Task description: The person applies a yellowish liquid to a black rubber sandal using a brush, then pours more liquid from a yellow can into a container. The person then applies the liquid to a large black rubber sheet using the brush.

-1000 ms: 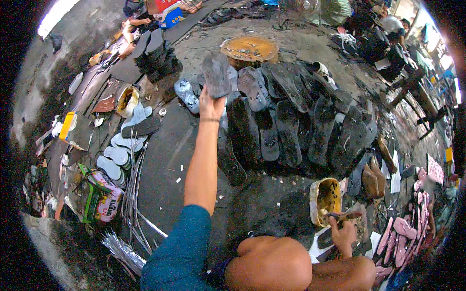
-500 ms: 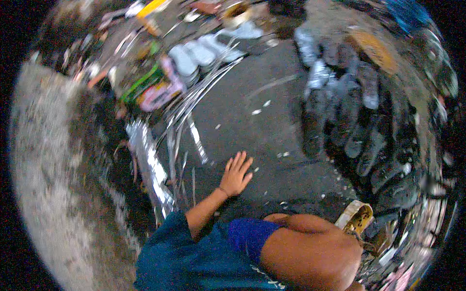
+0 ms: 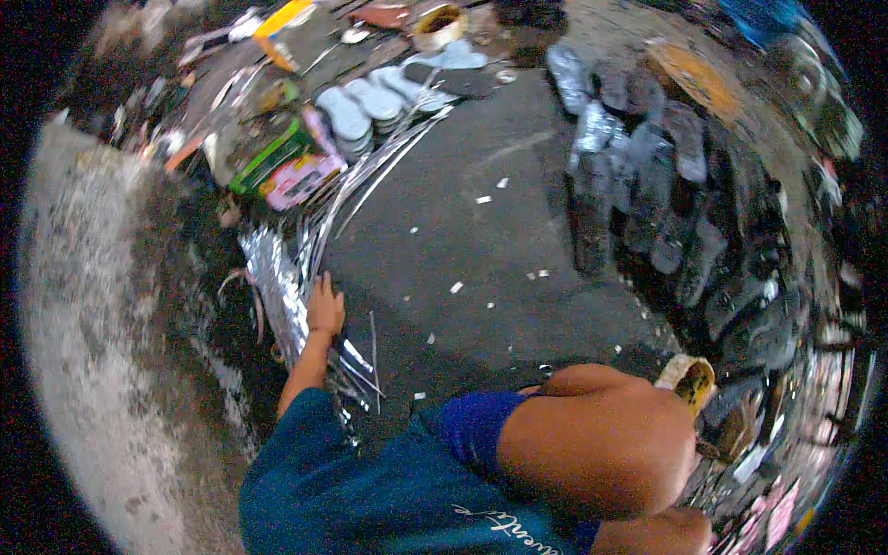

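My left hand (image 3: pixel 324 309) is at the bundle of thin silvery strips (image 3: pixel 276 273) on the left of the dark work surface (image 3: pixel 444 250). Its fingers are drawn together and curled against the strips, partly hidden and slightly blurred. Loose strip ends stick out below the wrist. Longer pale strips (image 3: pixel 370 166) run up and away from the fingertips. My right hand does not show; my bent bare knee (image 3: pixel 601 444) fills the lower right.
Stacked pale grey sole shapes (image 3: pixel 344 113) lie at the back left, beside a pink and green package (image 3: pixel 296 171). Many dark soles (image 3: pixel 652 176) crowd the right. A roll of tape (image 3: pixel 440 26) sits at the back, and a whitish container (image 3: pixel 686 377) stands beside my knee.
My left hand has moved left from the middle of the surface to the strips, its spread fingers now drawn together. Strips that lay loose nearby are bunched closer to the bundle.
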Tool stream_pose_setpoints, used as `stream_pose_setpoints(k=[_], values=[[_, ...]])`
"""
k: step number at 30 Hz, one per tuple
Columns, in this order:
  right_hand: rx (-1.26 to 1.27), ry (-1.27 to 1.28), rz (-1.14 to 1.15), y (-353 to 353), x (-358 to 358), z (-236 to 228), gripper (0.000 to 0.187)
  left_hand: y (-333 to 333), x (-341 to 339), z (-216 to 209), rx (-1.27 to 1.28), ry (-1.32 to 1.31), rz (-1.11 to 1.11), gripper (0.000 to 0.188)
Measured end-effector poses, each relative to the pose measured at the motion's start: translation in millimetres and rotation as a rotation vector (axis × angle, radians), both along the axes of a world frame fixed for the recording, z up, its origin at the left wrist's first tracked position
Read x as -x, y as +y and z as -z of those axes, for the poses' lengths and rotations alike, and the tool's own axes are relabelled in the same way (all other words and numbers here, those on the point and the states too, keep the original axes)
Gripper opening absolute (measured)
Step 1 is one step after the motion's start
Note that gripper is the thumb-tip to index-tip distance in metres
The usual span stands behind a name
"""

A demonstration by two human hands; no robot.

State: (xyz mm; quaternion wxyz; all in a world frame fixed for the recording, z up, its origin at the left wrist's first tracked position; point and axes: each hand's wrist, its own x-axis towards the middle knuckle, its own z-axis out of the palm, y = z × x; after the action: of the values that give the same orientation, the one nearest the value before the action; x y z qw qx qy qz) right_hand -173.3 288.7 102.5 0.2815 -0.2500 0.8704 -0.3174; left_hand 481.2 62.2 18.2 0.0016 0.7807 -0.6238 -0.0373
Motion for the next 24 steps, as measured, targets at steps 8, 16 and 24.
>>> stream_pose_setpoints(k=[8, 16, 24], values=[[0.105, -0.069, 0.191, 23.7, -37.1, -4.6, 0.03, 59.9, 101.5, -18.4, -0.102, 0.054, 0.396, 0.065], [0.289, -0.098, 0.509, 53.8, -39.5, 1.3, 0.027, 5.0, 73.1, -19.6, 0.237, 0.339, 0.47, 0.042], [0.607, -0.011, 0.979, 113.4, 16.6, 44.7, 0.026, -55.2, 326.6, -20.3, 0.006, 0.545, 0.897, 0.048]])
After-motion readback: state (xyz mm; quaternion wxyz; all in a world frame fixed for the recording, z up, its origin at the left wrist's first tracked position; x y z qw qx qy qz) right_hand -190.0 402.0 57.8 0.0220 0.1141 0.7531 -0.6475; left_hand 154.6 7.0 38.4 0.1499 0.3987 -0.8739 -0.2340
